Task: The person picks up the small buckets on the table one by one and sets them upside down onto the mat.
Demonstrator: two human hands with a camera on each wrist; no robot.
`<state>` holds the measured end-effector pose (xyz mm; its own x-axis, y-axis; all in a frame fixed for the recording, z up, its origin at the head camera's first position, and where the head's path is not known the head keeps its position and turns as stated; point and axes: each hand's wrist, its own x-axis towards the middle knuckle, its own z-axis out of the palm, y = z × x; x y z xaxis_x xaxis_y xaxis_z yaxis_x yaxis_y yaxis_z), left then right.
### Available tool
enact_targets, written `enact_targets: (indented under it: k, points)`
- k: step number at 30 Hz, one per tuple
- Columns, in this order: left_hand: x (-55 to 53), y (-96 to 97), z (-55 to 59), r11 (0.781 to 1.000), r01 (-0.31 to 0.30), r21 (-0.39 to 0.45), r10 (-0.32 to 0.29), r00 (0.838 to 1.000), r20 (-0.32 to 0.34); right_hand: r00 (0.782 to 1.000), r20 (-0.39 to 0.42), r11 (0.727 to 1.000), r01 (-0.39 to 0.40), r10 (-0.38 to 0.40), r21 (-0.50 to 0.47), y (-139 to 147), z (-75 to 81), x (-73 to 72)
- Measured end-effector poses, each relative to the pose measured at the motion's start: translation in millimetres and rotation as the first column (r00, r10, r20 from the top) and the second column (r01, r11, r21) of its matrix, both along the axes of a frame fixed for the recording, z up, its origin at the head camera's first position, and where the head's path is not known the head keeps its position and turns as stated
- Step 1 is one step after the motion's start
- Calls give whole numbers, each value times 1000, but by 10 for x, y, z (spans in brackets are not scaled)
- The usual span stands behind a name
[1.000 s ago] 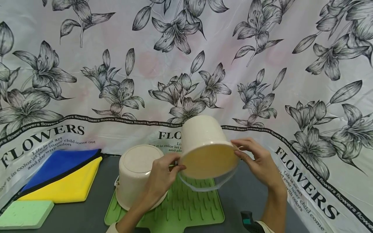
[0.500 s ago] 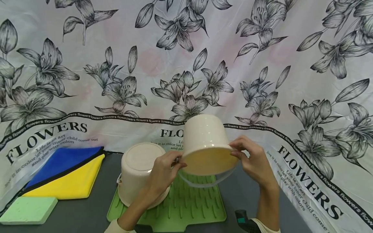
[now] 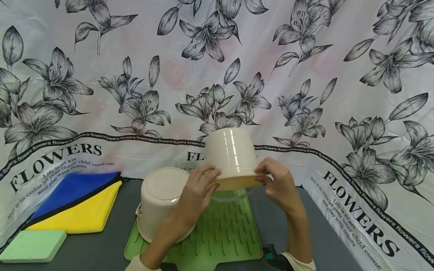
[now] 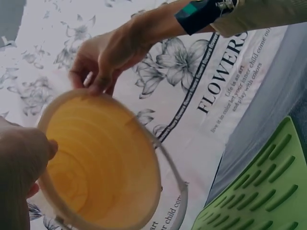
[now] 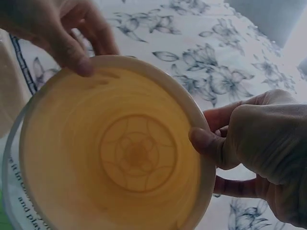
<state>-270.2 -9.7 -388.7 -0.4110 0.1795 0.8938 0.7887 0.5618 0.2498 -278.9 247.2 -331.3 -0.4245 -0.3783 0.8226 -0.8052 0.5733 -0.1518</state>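
Observation:
Both hands hold a cream bucket (image 3: 232, 150) in the air, mouth down and tilted. My left hand (image 3: 194, 194) pinches its rim on the left, the thumb inside the mouth in the left wrist view. On the opposite side my right hand (image 3: 278, 184) grips the rim, thumb inside and fingers outside in the right wrist view. The bucket's yellowish inside (image 5: 139, 153) shows a round pattern on the bottom. A pale bail handle (image 4: 175, 167) hangs from the rim. Behind my left forearm a second cream bucket (image 3: 157, 210) stands upside down on a green draining mat (image 3: 223, 233).
To the left lies a folded blue and yellow cloth (image 3: 81, 207), with a light green sponge block (image 3: 34, 246) in front of it. The dark grey table (image 3: 322, 233) extends to the right. A flower-printed curtain (image 3: 135, 94) rises behind everything.
The held bucket has shifted left and slightly up and tipped more mouth-down, so less of its inside shows. My right hand has moved left with it. The second bucket stays put.

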Motion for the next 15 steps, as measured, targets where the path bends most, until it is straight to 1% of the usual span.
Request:
enact_targets:
  k: [2,3,5,7,9,10,11,12,13,14,15]
  points:
    - [-2,3,-14,1000,15,2,-15,999,-36,1000,-5,999,25,-25,48,-45,-46,-31]
    - [-8,0,-24,1000,26,2,-26,999,-43,1000,-6,997,30,-29,72,-60,-61,-42]
    - [-34,-5,-57,998,56,9,-55,998,-41,1000,-2,993,31,-31,116,-71,-77,-58]
    - [-79,-4,-106,997,82,-6,-82,996,-33,1000,19,988,10,-13,153,-51,-87,-71]
    - [-121,3,-164,995,91,-43,-91,996,-2,997,72,981,-13,-1,194,-10,-100,-83]
    - [-136,7,-195,993,92,-69,-91,996,20,992,124,977,-33,6,211,13,-111,-91]
    - [-144,9,-224,991,90,-103,-86,995,50,981,192,971,-58,13,230,34,-122,-101]
    - [-147,8,-247,986,95,-140,-84,993,82,961,275,964,-96,25,246,55,-135,-116]
    - [-143,7,-267,978,102,-180,-81,990,119,928,371,957,-138,35,256,73,-147,-134]
    - [-137,5,-279,969,114,-220,-81,985,153,880,473,948,-187,46,256,89,-155,-148]
    - [-131,4,-289,959,128,-253,-81,979,187,822,568,941,-228,48,250,106,-154,-156]
